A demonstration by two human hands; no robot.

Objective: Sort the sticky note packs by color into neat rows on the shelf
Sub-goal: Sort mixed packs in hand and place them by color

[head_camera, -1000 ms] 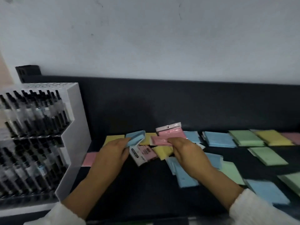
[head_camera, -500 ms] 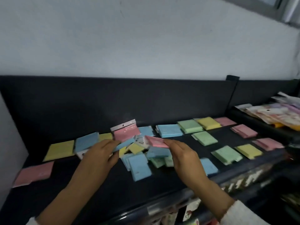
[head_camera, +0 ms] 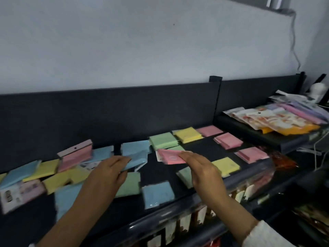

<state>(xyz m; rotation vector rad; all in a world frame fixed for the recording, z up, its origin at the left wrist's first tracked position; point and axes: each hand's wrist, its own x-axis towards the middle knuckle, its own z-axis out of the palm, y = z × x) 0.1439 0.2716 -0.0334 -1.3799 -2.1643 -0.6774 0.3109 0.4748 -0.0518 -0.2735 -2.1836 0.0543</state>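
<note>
Dark shelf (head_camera: 199, 146). Pinches pink pack (head_camera: 169, 156) in right grip (head_camera: 204, 170), likely for pink piles (head_camera: 227, 140); clasps blue pack (head_camera: 136, 158) in left grip (head_camera: 108, 172).

Your left hand (head_camera: 108, 172): palm down, holding blue pack (head_camera: 136, 160).
Your right hand (head_camera: 204, 169): raised, thumb and fingers pinching pink pack (head_camera: 169, 157).
Your forearms: bare, both extended forward.
</note>
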